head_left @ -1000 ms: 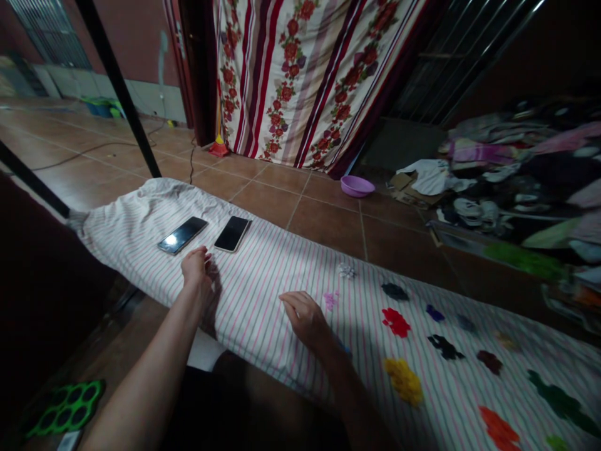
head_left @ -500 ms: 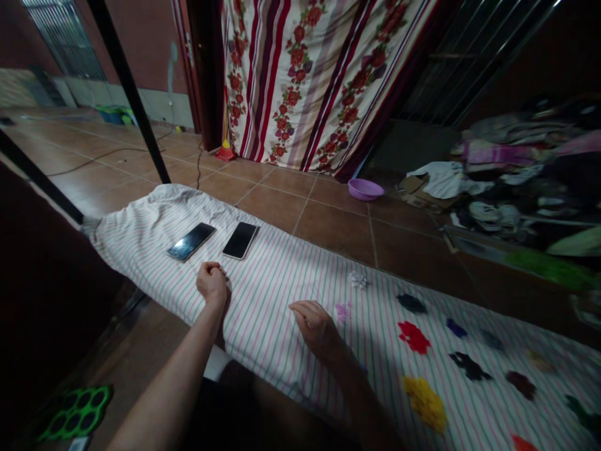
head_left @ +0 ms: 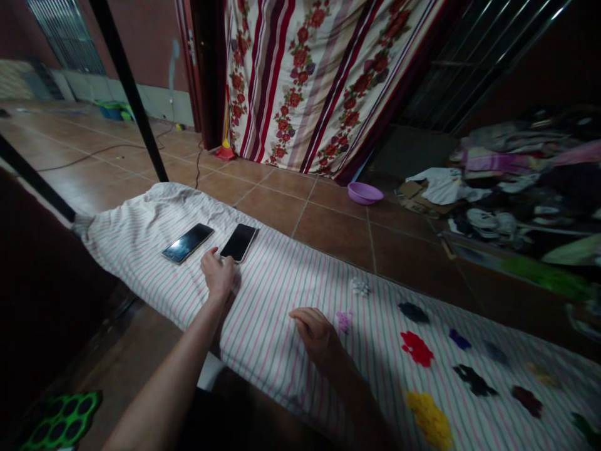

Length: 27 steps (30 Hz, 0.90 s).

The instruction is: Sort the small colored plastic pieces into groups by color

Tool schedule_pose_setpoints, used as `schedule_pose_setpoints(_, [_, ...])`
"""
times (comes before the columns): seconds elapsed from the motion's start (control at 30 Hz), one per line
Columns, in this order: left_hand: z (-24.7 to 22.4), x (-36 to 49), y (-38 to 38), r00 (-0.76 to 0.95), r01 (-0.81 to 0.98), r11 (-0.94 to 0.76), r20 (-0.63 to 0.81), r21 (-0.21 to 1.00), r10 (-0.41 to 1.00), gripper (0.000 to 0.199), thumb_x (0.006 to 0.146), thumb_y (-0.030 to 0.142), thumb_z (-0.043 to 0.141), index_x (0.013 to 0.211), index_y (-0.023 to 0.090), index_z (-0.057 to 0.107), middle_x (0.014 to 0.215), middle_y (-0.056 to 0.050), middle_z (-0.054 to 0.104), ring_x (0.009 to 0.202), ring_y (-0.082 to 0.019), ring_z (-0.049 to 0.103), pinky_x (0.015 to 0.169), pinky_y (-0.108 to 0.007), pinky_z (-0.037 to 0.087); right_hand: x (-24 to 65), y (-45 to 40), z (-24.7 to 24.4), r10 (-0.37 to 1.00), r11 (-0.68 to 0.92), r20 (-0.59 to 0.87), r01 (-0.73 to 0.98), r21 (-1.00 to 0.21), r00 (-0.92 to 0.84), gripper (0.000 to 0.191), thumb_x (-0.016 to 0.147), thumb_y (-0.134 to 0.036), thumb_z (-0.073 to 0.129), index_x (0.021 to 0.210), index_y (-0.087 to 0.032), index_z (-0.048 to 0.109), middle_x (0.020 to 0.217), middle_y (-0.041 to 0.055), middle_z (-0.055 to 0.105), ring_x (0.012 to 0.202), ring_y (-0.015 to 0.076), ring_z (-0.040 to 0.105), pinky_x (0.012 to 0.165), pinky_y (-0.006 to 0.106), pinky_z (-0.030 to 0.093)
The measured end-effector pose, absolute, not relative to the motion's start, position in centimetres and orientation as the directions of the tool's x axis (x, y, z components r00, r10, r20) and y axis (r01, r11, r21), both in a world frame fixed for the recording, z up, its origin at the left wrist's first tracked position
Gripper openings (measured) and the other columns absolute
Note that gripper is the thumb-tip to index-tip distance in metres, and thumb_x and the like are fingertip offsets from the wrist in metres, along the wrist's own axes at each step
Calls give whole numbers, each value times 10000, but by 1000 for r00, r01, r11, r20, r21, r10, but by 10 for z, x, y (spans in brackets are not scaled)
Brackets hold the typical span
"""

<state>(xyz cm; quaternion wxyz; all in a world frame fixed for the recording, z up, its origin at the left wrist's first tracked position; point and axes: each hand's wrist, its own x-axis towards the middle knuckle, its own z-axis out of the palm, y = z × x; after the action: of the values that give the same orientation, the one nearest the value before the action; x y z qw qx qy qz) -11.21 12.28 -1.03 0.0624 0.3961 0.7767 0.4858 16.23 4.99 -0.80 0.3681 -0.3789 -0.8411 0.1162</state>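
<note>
My left hand is at the near edge of a dark-screened phone, its thumb and fingers apart. The thumb is close to the phone's lower corner; I cannot tell if it touches. A second phone, its screen reflecting light, lies just to the left. My right hand rests low over the striped cloth with its fingers curled together; whatever may be inside them is hidden. Right beside it is a small heap of pink-purple pieces, and a white heap lies farther back.
More heaps lie to the right: red, yellow, dark grey, black, blue and maroon. A purple basin stands on the tiled floor behind. Black poles rise at the left.
My left hand has moved slightly forward and right toward the dark-screened phone, and its closed fingers have spread. My right hand stays almost in place. The view has shifted slightly.
</note>
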Motion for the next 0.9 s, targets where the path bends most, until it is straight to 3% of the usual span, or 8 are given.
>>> schedule_pose_setpoints(0.1, [2,-97,126,-642,629,270,291,728,710,621,753,375,605,1270,75,436,1315,-214,477,1303,-304,385,1104,-455,289,161,50,-7,728,680,528,556,-477,-437,225,916,-163,434,924,-199,656,847,59,699,806,190,649,725,349,557])
schedule_pose_setpoints(0.27, [9,-79,125,-622,676,353,244,647,744,772,764,459,601,1391,104,324,1431,-235,397,1390,-356,280,1092,-546,274,159,50,-7,740,664,528,577,-476,-416,210,926,-187,443,920,-207,652,841,59,686,807,197,642,729,362,558])
schedule_pose_setpoints(0.4, [9,-78,125,-619,691,383,228,613,752,794,771,471,582,1403,75,310,1415,-245,422,1388,-359,291,1087,-550,284,156,47,-7,748,653,518,604,-458,-415,221,932,-191,438,920,-210,658,843,61,680,814,202,640,743,375,563])
schedule_pose_setpoints(0.5, [9,-79,125,-613,707,388,239,592,753,746,780,417,573,1395,73,327,1400,-239,445,1380,-348,310,1084,-534,294,149,40,-4,752,643,527,618,-452,-396,249,934,-184,428,1032,-213,654,974,81,682,942,220,640,828,398,566])
schedule_pose_setpoints(0.6, [8,-79,124,-617,714,390,258,582,744,715,788,393,562,1386,71,341,1375,-233,468,1353,-340,349,1072,-521,311,135,30,-2,792,600,511,578,-552,-335,296,947,-209,421,1184,-213,596,1116,102,645,1036,210,626,883,374,564])
schedule_pose_setpoints(0.7, [7,-79,124,-610,728,378,291,572,737,693,781,381,565,1366,65,371,1310,-218,512,1296,-331,404,1057,-496,330,122,23,-5,872,487,432,499,-717,-230,317,963,-260,415,1253,-216,536,1129,103,633,959,179,657,809,310,590])
schedule_pose_setpoints(0.9, [16,-78,122,-613,694,334,279,638,739,665,724,344,623,1317,116,424,1193,-184,524,1169,-317,488,992,-471,386,110,22,-23,948,311,303,450,-837,-93,301,966,-361,410,1165,-217,583,1066,103,664,920,196,683,763,318,601])
